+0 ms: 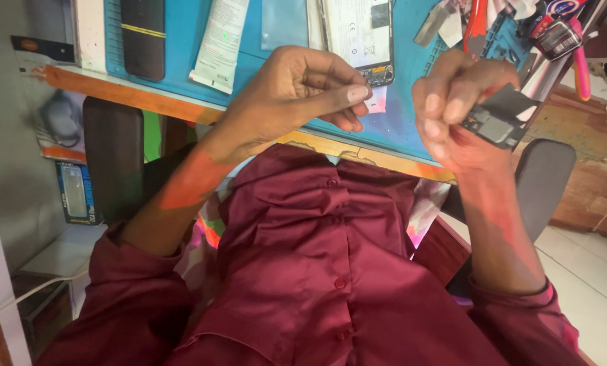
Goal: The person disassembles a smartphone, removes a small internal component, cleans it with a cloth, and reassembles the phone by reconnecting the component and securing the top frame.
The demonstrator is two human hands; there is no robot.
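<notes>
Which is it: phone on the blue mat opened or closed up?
Opened: the phone lies on the blue mat with its back off, battery and board exposed.

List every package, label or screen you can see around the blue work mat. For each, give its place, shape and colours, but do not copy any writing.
White sachet: on the blue mat, upper left of centre; long, narrow, white with grey print.
Black phone: left on the mat; dark slab with a yellow stripe.
Opened phone back: top centre; white labelled battery in a dark frame.
Blue boxed package: below the table at left; upright, blue with a clear window.
</notes>
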